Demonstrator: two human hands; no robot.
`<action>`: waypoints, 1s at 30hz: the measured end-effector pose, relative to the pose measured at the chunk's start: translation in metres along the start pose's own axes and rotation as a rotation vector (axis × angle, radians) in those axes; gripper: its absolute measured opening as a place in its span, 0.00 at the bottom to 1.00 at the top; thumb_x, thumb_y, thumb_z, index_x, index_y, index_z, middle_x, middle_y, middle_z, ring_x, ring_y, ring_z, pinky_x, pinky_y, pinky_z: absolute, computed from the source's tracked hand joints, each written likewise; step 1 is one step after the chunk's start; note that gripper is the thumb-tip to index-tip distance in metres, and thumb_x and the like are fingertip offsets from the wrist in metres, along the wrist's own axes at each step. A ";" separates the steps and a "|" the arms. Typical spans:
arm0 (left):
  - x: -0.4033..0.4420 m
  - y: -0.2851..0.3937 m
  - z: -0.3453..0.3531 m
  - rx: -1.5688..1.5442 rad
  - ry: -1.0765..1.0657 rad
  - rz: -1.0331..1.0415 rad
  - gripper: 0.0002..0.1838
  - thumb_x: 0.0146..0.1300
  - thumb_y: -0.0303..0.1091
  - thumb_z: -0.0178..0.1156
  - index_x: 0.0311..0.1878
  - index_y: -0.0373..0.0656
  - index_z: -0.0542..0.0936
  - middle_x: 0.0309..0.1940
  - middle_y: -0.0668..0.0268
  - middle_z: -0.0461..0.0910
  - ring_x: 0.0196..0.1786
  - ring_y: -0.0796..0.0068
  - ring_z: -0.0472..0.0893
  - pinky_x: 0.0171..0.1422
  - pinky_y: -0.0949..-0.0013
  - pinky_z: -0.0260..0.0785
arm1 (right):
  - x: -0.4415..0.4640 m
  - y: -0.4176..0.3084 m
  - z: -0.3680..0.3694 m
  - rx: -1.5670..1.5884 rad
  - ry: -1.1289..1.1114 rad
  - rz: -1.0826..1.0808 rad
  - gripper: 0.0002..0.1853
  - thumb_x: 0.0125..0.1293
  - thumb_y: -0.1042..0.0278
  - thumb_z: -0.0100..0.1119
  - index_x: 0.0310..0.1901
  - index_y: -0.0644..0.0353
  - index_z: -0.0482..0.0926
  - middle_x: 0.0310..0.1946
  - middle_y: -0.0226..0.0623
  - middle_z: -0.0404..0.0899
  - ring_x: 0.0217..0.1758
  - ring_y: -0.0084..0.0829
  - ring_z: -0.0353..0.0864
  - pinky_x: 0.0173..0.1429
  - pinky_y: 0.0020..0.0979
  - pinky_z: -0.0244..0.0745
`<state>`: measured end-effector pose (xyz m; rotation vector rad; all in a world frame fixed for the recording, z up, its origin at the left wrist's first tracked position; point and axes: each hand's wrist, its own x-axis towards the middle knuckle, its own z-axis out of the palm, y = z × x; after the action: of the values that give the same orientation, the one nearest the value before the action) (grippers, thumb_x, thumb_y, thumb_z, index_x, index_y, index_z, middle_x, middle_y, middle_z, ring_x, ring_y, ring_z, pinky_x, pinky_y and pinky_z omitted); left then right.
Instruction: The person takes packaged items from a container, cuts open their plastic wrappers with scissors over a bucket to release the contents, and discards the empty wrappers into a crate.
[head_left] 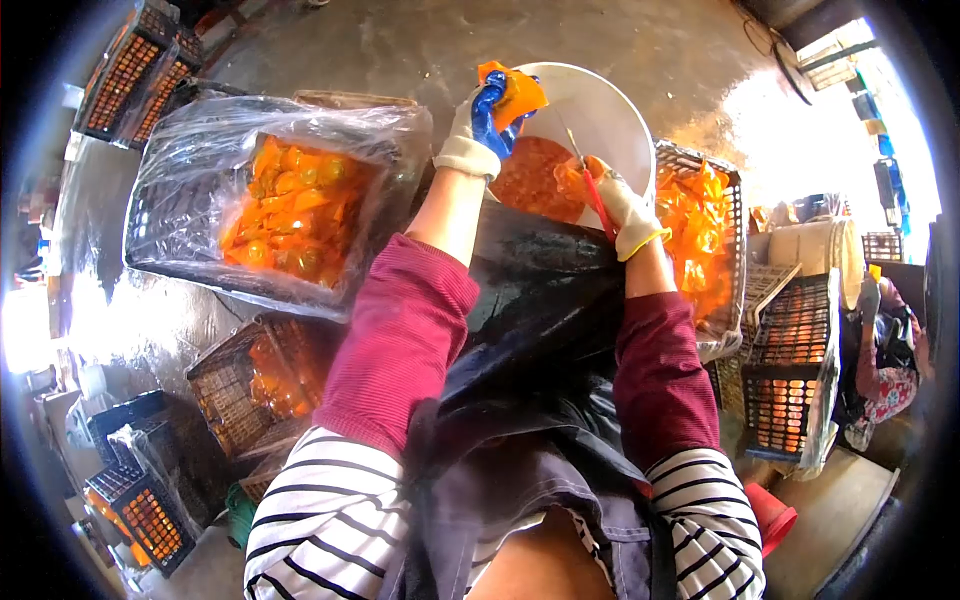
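Note:
My left hand (487, 118), in a blue-and-white glove, grips a bright orange, film-like piece (522, 96) over the rim of a white bucket (604, 104). In a pale glove with a yellow cuff edge, my right hand (624, 208) is closed around a slim red-handled cutting tool (597, 200). Its thin metal blade points up into the bucket; whether it is a knife or scissors I cannot tell. Some orange material shows beside the right fingertips. Wet, orange-red pulpy contents (540, 178) fill the lower part of the bucket.
To the left, a crate lined with clear plastic (185, 190) holds glossy orange pieces (300, 210). Another crate with crumpled orange pieces (692, 225) stands right of the bucket. Stacked black crates (790, 370) and another person (886, 350) are at far right. A brown crate (225, 390) sits lower left.

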<state>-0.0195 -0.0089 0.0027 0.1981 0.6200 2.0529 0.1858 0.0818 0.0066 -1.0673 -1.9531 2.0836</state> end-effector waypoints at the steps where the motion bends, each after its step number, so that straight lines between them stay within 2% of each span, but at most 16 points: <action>1: 0.001 0.000 -0.005 0.049 0.008 -0.009 0.24 0.61 0.43 0.63 0.56 0.43 0.73 0.54 0.56 0.78 0.54 0.60 0.79 0.58 0.65 0.73 | -0.012 -0.015 0.009 -0.053 0.012 -0.002 0.11 0.66 0.71 0.59 0.48 0.64 0.76 0.43 0.34 0.79 0.44 0.24 0.77 0.52 0.23 0.71; 5: 0.013 -0.010 -0.018 0.069 0.152 0.193 0.20 0.64 0.39 0.58 0.57 0.40 0.72 0.53 0.58 0.78 0.55 0.63 0.78 0.59 0.63 0.71 | -0.001 0.002 0.009 -0.157 -0.060 -0.095 0.11 0.65 0.68 0.60 0.46 0.62 0.77 0.41 0.32 0.80 0.43 0.20 0.76 0.50 0.21 0.70; 7: 0.004 -0.006 -0.007 0.081 0.168 0.215 0.20 0.65 0.38 0.58 0.57 0.40 0.72 0.52 0.59 0.78 0.54 0.64 0.78 0.59 0.64 0.70 | 0.001 0.005 0.014 -0.270 -0.095 -0.162 0.11 0.66 0.66 0.61 0.47 0.61 0.77 0.40 0.31 0.79 0.43 0.20 0.76 0.48 0.21 0.70; 9: 0.002 -0.004 0.000 0.078 0.145 0.228 0.19 0.65 0.39 0.59 0.56 0.40 0.73 0.49 0.60 0.79 0.51 0.69 0.78 0.58 0.68 0.70 | 0.014 0.018 0.021 -0.169 -0.125 -0.138 0.15 0.64 0.59 0.62 0.48 0.59 0.77 0.38 0.32 0.80 0.41 0.22 0.76 0.46 0.26 0.71; 10: 0.002 -0.006 0.000 0.194 0.165 0.228 0.19 0.65 0.40 0.59 0.55 0.40 0.73 0.49 0.61 0.79 0.51 0.70 0.78 0.58 0.69 0.70 | 0.019 0.023 0.023 -0.118 -0.140 -0.126 0.17 0.63 0.56 0.63 0.48 0.57 0.76 0.37 0.32 0.80 0.40 0.24 0.76 0.45 0.28 0.72; 12: 0.001 -0.012 0.007 0.428 0.203 0.226 0.20 0.65 0.43 0.59 0.55 0.40 0.74 0.48 0.63 0.80 0.50 0.72 0.78 0.57 0.71 0.70 | 0.025 0.025 0.024 -0.098 -0.092 -0.209 0.16 0.64 0.58 0.62 0.50 0.57 0.77 0.38 0.31 0.80 0.40 0.23 0.76 0.45 0.26 0.72; 13: -0.001 -0.018 0.012 0.424 0.084 0.254 0.22 0.65 0.46 0.60 0.54 0.40 0.75 0.48 0.65 0.80 0.49 0.74 0.78 0.56 0.71 0.70 | 0.025 0.023 0.027 -0.014 -0.070 -0.211 0.15 0.64 0.61 0.63 0.50 0.56 0.77 0.37 0.29 0.80 0.39 0.20 0.76 0.44 0.24 0.72; 14: -0.004 -0.021 0.017 0.430 0.077 0.255 0.21 0.65 0.44 0.60 0.54 0.39 0.76 0.45 0.65 0.80 0.47 0.75 0.79 0.54 0.72 0.71 | 0.024 0.021 0.029 0.068 -0.048 -0.211 0.15 0.64 0.63 0.63 0.50 0.56 0.77 0.36 0.28 0.80 0.39 0.18 0.76 0.43 0.21 0.72; 17: 0.001 -0.026 0.012 0.437 0.046 0.221 0.19 0.65 0.40 0.60 0.53 0.36 0.75 0.42 0.65 0.80 0.43 0.76 0.79 0.50 0.74 0.73 | 0.001 -0.003 0.027 0.176 0.006 0.008 0.17 0.64 0.62 0.64 0.52 0.56 0.77 0.37 0.29 0.80 0.37 0.19 0.77 0.43 0.22 0.74; 20: -0.008 -0.018 0.028 0.263 0.096 0.160 0.20 0.64 0.38 0.62 0.54 0.35 0.75 0.45 0.64 0.79 0.44 0.77 0.78 0.51 0.75 0.72 | -0.007 -0.012 0.021 -0.060 0.025 0.054 0.18 0.65 0.61 0.62 0.54 0.57 0.76 0.36 0.31 0.80 0.36 0.20 0.77 0.42 0.23 0.73; 22: -0.017 -0.014 0.034 0.666 0.010 0.275 0.21 0.66 0.40 0.59 0.58 0.41 0.72 0.51 0.68 0.77 0.52 0.74 0.77 0.57 0.73 0.70 | -0.002 -0.007 0.026 -0.062 0.104 -0.065 0.17 0.65 0.61 0.62 0.52 0.58 0.77 0.35 0.31 0.80 0.36 0.20 0.76 0.41 0.23 0.72; 23: 0.002 -0.023 0.011 0.475 -0.033 0.137 0.22 0.64 0.35 0.61 0.59 0.39 0.71 0.49 0.68 0.77 0.50 0.76 0.77 0.56 0.75 0.71 | 0.000 -0.004 0.028 -0.063 0.146 -0.120 0.16 0.65 0.61 0.62 0.51 0.58 0.77 0.34 0.31 0.80 0.36 0.20 0.76 0.40 0.23 0.72; 24: -0.002 -0.024 0.016 0.578 -0.010 0.129 0.22 0.63 0.34 0.61 0.59 0.38 0.71 0.49 0.66 0.77 0.49 0.77 0.77 0.53 0.75 0.73 | -0.003 -0.008 0.031 -0.045 0.155 -0.136 0.15 0.65 0.62 0.61 0.50 0.59 0.78 0.34 0.30 0.80 0.35 0.20 0.75 0.40 0.23 0.71; 26: -0.005 -0.024 0.017 0.743 0.061 -0.046 0.23 0.62 0.34 0.63 0.58 0.37 0.71 0.49 0.65 0.77 0.49 0.77 0.77 0.52 0.76 0.73 | -0.008 -0.016 0.035 -0.006 0.179 -0.161 0.13 0.65 0.63 0.61 0.48 0.60 0.79 0.32 0.29 0.80 0.34 0.20 0.75 0.39 0.24 0.71; 29: -0.003 -0.021 0.012 0.891 -0.040 0.116 0.24 0.62 0.35 0.64 0.58 0.37 0.72 0.49 0.65 0.77 0.51 0.75 0.76 0.54 0.77 0.71 | -0.021 -0.040 0.035 -0.137 0.254 -0.011 0.12 0.64 0.66 0.62 0.46 0.62 0.80 0.35 0.29 0.80 0.36 0.21 0.75 0.43 0.25 0.71; 30: -0.002 -0.022 0.010 0.849 -0.030 0.099 0.24 0.62 0.35 0.64 0.58 0.37 0.72 0.49 0.64 0.77 0.52 0.75 0.76 0.55 0.77 0.71 | -0.013 -0.028 0.031 -0.221 0.254 -0.086 0.15 0.64 0.61 0.61 0.48 0.61 0.79 0.36 0.31 0.81 0.38 0.23 0.76 0.44 0.27 0.72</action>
<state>0.0026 0.0021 0.0005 0.7554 1.4562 1.7547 0.1682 0.0543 0.0359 -1.1953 -2.0914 1.6263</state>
